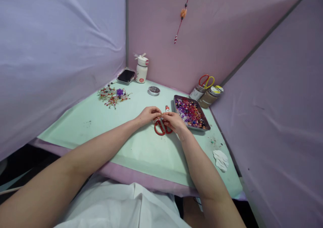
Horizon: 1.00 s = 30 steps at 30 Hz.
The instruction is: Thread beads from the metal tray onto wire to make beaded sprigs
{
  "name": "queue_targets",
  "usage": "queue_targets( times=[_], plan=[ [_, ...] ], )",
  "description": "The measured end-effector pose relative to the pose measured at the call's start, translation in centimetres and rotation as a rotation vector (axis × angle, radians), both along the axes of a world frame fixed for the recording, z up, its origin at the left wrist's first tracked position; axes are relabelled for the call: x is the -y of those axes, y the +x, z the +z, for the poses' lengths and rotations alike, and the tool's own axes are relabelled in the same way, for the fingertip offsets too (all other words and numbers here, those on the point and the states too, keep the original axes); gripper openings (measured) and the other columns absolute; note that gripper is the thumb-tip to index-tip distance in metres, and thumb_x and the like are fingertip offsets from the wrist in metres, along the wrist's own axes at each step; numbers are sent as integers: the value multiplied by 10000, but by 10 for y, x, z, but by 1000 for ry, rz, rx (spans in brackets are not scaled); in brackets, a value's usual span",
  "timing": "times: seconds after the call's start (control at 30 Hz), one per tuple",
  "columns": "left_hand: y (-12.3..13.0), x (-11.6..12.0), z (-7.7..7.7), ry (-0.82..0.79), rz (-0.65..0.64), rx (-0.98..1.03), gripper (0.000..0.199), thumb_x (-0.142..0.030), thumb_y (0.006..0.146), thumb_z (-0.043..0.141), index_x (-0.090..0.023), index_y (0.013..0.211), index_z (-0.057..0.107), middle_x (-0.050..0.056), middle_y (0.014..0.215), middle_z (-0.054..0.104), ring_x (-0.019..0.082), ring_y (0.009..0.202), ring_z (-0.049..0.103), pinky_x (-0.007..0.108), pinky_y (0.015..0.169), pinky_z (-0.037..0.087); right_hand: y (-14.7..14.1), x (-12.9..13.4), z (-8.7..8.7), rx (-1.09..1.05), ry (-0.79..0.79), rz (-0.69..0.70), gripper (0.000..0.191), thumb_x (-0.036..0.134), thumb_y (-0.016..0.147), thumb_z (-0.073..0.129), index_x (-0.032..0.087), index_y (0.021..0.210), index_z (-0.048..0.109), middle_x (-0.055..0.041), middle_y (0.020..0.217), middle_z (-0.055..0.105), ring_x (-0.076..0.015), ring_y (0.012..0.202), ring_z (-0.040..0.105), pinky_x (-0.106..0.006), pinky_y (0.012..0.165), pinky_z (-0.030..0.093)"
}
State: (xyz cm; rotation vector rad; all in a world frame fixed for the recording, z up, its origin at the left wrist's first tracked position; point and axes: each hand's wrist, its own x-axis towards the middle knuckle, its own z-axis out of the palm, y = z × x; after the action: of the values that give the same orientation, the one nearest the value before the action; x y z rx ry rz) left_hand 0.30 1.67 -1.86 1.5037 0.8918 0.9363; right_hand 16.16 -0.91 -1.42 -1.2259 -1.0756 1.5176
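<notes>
White shirt [123, 206] is bunching up right under the camera, and both forearms are reaching over the near edge of the surface [141, 154], probably to steady some fiddly work. Left hand [149, 115] and right hand [176, 121] are meeting mid-surface, fingertips nearly touching. Each grip is pinching together, seemingly on one tiny piece [161, 115] between them; it's too small to tell what it is. I'm guessing two-sided pinching is stopping it slipping.

Red-handled scissors [158, 129] are lying just below the fingers, loops facing the person, which is making them easy to grab. A small red-and-white tube [167, 109] is sitting just beyond the hands. The bead tray [196, 129] is sitting near the right hand, its raised rim likely stopping beads [185, 111] rolling off. Beaded strands [112, 96] are lying in a loose pile over on the left, apart from the tray.
</notes>
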Motion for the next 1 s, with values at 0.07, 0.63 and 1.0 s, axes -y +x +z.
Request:
queue_targets(
  times=[0.07, 0.63, 1.0],
  plan=[
    [0, 0, -1, 8, 2, -16, 139, -258, 701, 627, -142, 775, 610, 0, 645, 602, 117, 595, 539, 260, 596, 420, 0, -1, -1, 7, 6, -2, 325, 328, 511, 822, 144, 657, 598, 41, 532, 528, -27, 436, 367, -179, 392, 245],
    [3, 1, -7, 216, 48, -213, 56, -207, 768, 490, -188, 750, 538, -16, 635, 532, 135, 606, 459, 266, 585, 358, -5, 2, 0, 60, 71, -37, 254, 303, 559, 774, 157, 656, 590, 42, 544, 511, -45, 461, 385, -199, 422, 269],
    [5, -2, -6, 136, 205, -103, 39, -181, 769, 514, -179, 783, 551, 14, 778, 564, 150, 728, 514, 284, 701, 419, -12, -2, -7, 30, 245, -126, 246, 340, 659, 704, 194, 832, 610, 12, 836, 603, -92, 722, 531, -201, 633, 440]
  ],
)
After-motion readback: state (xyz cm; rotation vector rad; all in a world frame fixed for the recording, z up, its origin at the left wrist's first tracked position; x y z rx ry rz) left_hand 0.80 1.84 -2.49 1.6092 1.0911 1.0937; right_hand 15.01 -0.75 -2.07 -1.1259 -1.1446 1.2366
